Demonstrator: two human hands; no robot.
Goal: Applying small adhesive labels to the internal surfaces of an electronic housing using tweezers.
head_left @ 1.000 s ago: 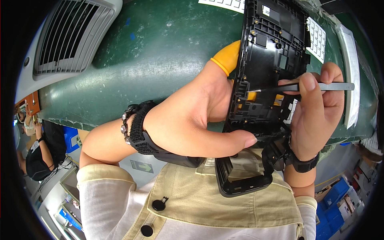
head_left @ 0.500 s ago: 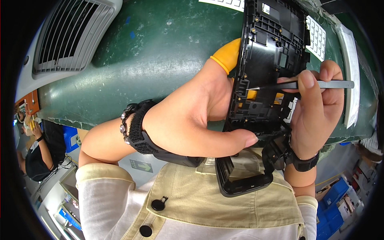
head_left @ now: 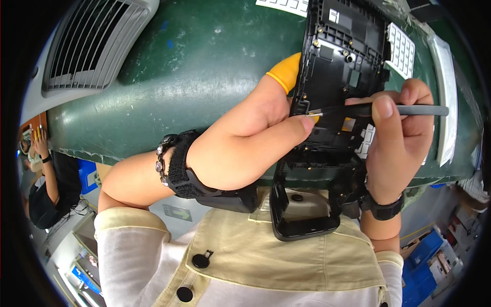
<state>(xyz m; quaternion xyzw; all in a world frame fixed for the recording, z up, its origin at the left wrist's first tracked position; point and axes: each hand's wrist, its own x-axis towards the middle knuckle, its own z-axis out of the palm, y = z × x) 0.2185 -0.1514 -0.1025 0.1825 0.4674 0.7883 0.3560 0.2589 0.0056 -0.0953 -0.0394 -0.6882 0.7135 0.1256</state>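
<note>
Over the near edge of the green counter, a black plastic housing is gripped by the left hand, while tweezers are pinched by fingers of the right hand.

The widest passage runs over the green surface, ahead of and to the left of the left hand, up to a grey slatted casing on the far left. Between the hands, a black housing blocks the way, with tweezers reaching across it from the right hand. Right of that hand, a pale strip narrows the room.
</note>
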